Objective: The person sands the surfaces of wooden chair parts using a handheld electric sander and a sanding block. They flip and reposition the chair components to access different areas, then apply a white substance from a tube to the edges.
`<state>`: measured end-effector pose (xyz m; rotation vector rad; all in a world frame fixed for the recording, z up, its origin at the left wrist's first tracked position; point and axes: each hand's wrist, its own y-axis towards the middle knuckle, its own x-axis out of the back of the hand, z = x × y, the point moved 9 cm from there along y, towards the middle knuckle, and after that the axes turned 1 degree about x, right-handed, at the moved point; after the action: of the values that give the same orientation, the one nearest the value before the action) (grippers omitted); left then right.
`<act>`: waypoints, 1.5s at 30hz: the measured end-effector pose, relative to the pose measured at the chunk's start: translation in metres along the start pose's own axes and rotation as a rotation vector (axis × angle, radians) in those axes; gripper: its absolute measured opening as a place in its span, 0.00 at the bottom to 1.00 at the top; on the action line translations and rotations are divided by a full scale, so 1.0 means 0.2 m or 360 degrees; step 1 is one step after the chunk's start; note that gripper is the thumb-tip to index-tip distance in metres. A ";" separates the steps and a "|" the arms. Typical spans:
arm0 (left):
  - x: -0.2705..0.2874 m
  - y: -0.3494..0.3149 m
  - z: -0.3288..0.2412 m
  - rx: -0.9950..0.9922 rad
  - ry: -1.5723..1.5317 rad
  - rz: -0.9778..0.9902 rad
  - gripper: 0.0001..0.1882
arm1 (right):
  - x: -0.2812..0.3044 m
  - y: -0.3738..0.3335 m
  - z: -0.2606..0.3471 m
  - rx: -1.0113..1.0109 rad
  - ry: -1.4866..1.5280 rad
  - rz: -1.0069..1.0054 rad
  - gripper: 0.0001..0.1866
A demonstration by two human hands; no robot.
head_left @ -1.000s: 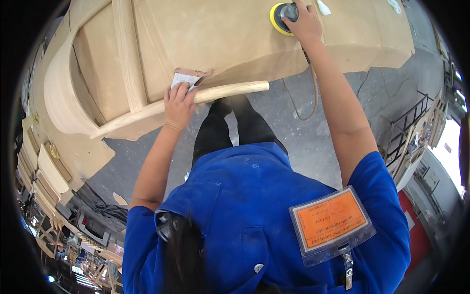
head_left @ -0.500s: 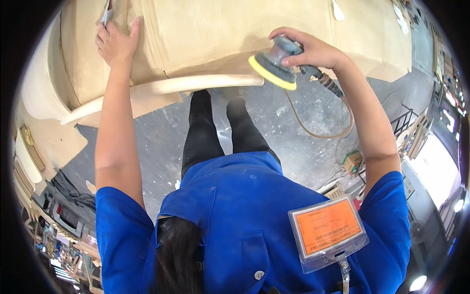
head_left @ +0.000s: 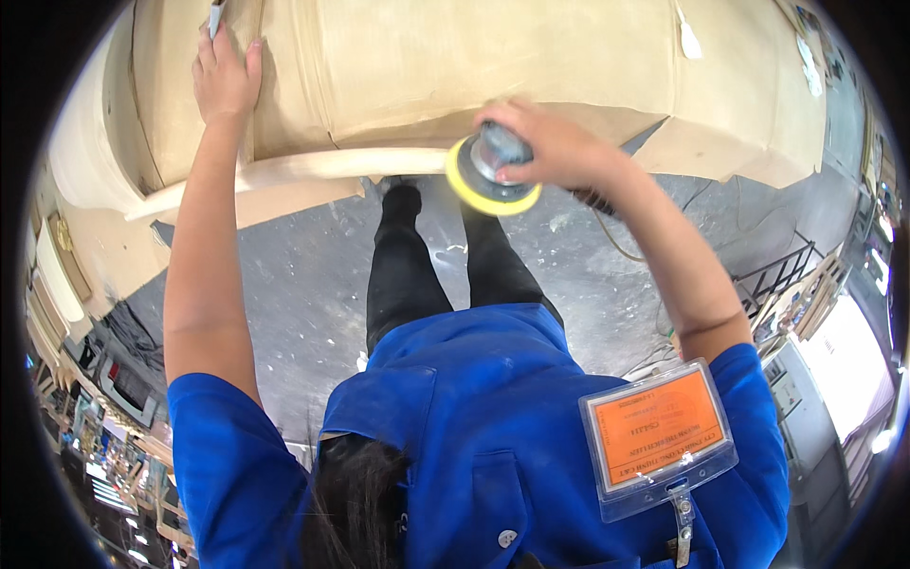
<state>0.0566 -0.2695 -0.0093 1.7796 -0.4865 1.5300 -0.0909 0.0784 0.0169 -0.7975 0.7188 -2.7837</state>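
The body of a round power sander [head_left: 504, 152] is gripped from above by the right hand [head_left: 555, 142], with the fingers wrapped over the top and the thumb placed along the near side. The sander is held tilted, and its yellow-rimmed disc pad [head_left: 474, 194] is turned partly toward the wearer. The pad overlaps the free end of a long, pale wooden rail [head_left: 313, 168] in this view; whether the two are in contact cannot be determined. Part of an air hose [head_left: 621, 239] is seen below the right forearm, above the floor.

A small pale sheet [head_left: 215, 21] is held at the fingers of the left hand [head_left: 226, 85]. The left thumb is spread away from the fingers. The hand is positioned far forward, over a wooden crosspiece [head_left: 248, 133] that is joined to the rail; the exact contact beneath the palm is hidden.

The rail is set along the near edge of a work surface covered with brown sheeting [head_left: 493, 57]. At its left end it is met by a broad, curved wooden panel [head_left: 90, 156]. A white, tapered object [head_left: 690, 40] is located on the sheeting, well apart from the sander on the right.

The grey floor [head_left: 294, 275] is visible beyond the black-clad legs [head_left: 403, 270]. An orange badge [head_left: 657, 431] in a clear holder is worn on the blue shirt [head_left: 455, 398].
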 end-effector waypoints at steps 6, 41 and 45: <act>0.02 0.00 -0.04 -0.0063 -0.0049 0.0018 0.34 | -0.26 -0.28 0.23 -0.0176 -0.0574 -0.0697 0.35; -0.01 0.00 -0.01 0.0113 -0.0077 0.0164 0.37 | -0.38 -0.14 0.50 -0.0399 -0.0361 -0.0431 0.37; 0.00 0.00 -0.02 0.0087 0.0021 0.0151 0.38 | -0.13 0.01 0.52 -0.0396 -0.0052 -0.0427 0.30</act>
<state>0.0543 -0.2672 -0.0083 1.8091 -0.5340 1.6334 -0.0129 0.0419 0.0802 -1.0532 1.0384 -2.9420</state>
